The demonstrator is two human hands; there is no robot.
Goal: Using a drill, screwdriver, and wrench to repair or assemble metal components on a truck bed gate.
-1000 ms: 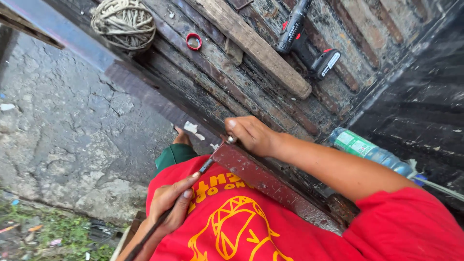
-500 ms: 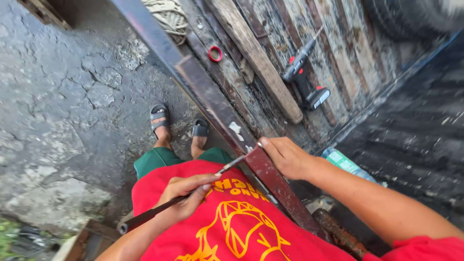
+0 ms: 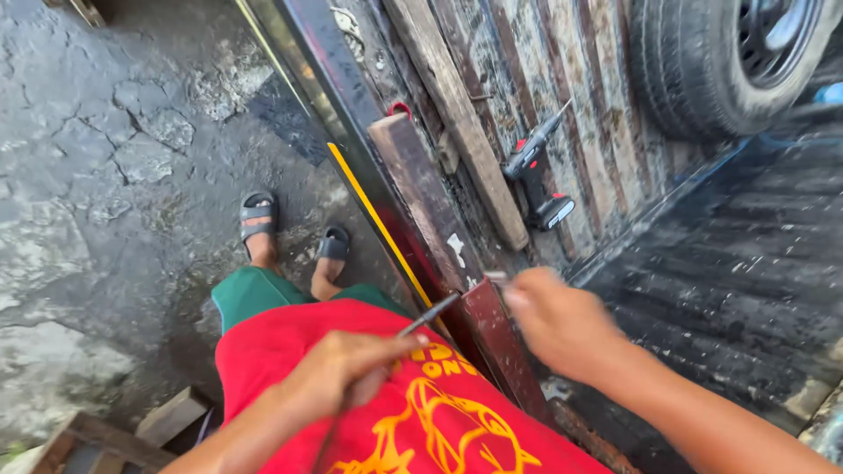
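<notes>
Fingers [image 3: 386, 351] of my left hand [image 3: 347, 369] clamped on thin metal rod [image 3: 428, 315].
Right hand [image 3: 562, 320] blurred, grip indistinct, beside rusty beam [image 3: 421, 193]; cordless drill [image 3: 537, 175] beyond.

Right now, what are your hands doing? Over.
Left hand gripping thin metal tool. Right hand blurred, over reddish metal beam. Cordless drill lies apart.
</notes>
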